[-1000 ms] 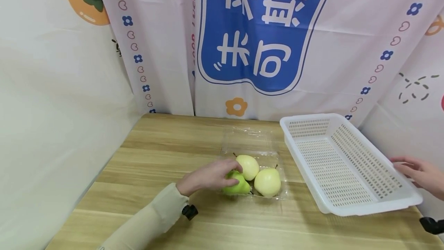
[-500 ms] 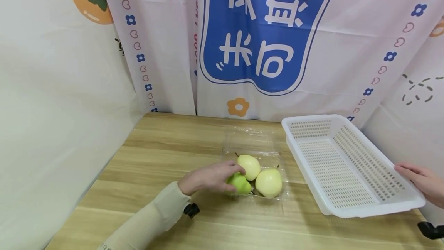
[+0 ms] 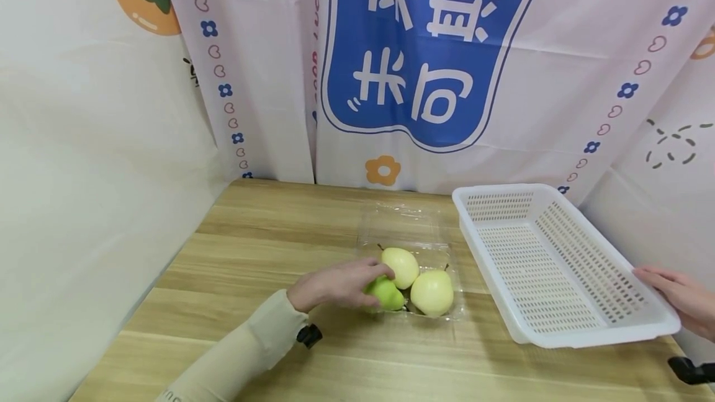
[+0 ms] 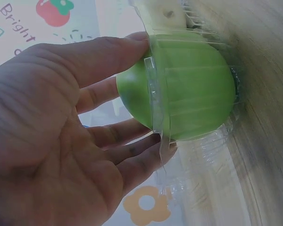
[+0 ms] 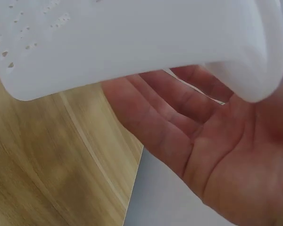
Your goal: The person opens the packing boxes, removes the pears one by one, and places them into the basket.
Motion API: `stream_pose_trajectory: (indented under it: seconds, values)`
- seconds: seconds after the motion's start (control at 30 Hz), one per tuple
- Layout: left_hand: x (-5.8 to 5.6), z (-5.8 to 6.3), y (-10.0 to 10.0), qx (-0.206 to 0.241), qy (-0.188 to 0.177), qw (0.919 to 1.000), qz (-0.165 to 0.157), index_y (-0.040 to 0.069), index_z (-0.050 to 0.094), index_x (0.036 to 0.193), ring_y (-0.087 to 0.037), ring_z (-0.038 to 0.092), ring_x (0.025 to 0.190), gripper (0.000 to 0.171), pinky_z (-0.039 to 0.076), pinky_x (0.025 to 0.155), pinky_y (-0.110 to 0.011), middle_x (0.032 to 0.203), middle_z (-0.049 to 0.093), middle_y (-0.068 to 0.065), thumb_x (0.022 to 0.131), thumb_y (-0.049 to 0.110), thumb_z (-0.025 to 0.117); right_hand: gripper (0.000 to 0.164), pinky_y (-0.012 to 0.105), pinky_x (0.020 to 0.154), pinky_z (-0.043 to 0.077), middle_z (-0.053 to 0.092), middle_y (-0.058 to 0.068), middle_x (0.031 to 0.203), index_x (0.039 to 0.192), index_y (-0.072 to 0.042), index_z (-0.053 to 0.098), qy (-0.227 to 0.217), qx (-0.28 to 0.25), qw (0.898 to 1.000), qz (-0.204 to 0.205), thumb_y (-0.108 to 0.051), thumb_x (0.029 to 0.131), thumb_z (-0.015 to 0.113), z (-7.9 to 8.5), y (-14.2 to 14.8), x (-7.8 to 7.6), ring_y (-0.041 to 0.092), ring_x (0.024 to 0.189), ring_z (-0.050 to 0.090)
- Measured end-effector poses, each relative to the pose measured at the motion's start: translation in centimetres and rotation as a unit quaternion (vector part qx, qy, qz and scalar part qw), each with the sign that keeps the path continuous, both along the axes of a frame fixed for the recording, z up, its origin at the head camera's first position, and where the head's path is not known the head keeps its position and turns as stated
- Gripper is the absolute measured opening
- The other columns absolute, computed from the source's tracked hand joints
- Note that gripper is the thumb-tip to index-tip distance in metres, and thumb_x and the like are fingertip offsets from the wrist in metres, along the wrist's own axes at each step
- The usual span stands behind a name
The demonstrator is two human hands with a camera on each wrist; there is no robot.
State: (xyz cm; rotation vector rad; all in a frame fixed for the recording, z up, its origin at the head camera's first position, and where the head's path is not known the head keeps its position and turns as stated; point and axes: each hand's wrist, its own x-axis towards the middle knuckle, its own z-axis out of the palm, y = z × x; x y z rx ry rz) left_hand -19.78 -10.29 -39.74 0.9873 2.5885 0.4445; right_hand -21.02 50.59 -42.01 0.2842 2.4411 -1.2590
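A green pear (image 3: pixel 387 294) sits in the near left of an open clear plastic box (image 3: pixel 401 228), beside two pale yellow pears (image 3: pixel 432 293). My left hand (image 3: pixel 346 283) reaches in from the left and grips the green pear, thumb on one side and fingers on the other. In the left wrist view the box's clear wall covers much of the green pear (image 4: pixel 193 89). At the right, my right hand (image 3: pixel 684 296) holds the long side of a white plastic basket (image 3: pixel 558 278). Seen from the right wrist, the fingers (image 5: pixel 151 117) lie under the basket's rim.
All of it stands on a wood-grain table (image 3: pixel 268 234). A printed cloth (image 3: pixel 279 79) hangs along the back, with white cloth (image 3: pixel 100 172) at the left side. The basket is close to the table's right edge.
My left fingers have settled more closely round the green pear, which has shifted slightly. My right hand has moved a little nearer and its thumb now lies over the basket's rim.
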Motion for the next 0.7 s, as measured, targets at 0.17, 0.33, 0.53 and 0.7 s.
stream_pose_trajectory:
  seconds: [0.17,0.33,0.53,0.7]
  values:
    - [-0.1,0.1,0.0,-0.010,0.002,0.9999,-0.013,0.020,0.050,0.139,-0.017,0.053,0.122,0.057,0.047,0.105,-0.034,0.140,0.051,-0.007,0.087,0.026,0.074,0.070,0.043,0.074,0.061,0.066,-0.012,0.090,0.140,0.016,0.032,0.009,-0.048,0.999,0.004,-0.045,0.107,0.023,-0.5,0.0,0.6,0.014,0.083,0.070]
    - [-0.2,0.7,0.1,-0.035,-0.014,0.9990,-0.022,0.021,0.045,0.144,-0.019,0.049,0.130,0.063,0.044,0.110,-0.035,0.146,0.046,-0.008,0.087,0.020,0.072,0.075,0.043,0.078,0.060,0.064,-0.017,0.091,0.144,0.020,0.007,0.000,-0.062,0.998,0.008,-0.045,0.107,0.016,-0.5,-0.3,0.8,0.012,0.085,0.070]
    - [-0.3,1.0,0.1,-0.038,-0.024,0.9987,-0.025,0.021,0.044,0.145,-0.018,0.050,0.127,0.065,0.045,0.108,-0.034,0.145,0.046,-0.007,0.087,0.016,0.072,0.066,0.045,0.079,0.060,0.066,-0.015,0.091,0.143,0.009,0.029,-0.002,-0.088,0.996,-0.003,-0.046,0.107,0.018,-0.4,-0.3,0.9,0.015,0.086,0.071]
    - [-0.4,1.0,0.1,-0.036,-0.022,0.9988,-0.024,0.022,0.044,0.146,-0.018,0.050,0.127,0.065,0.046,0.108,-0.035,0.146,0.046,-0.007,0.087,0.018,0.072,0.049,0.046,0.078,0.060,0.066,-0.014,0.091,0.128,-0.009,0.045,-0.003,-0.100,0.995,-0.009,-0.045,0.107,0.019,-0.3,-0.2,0.9,0.016,0.086,0.071]
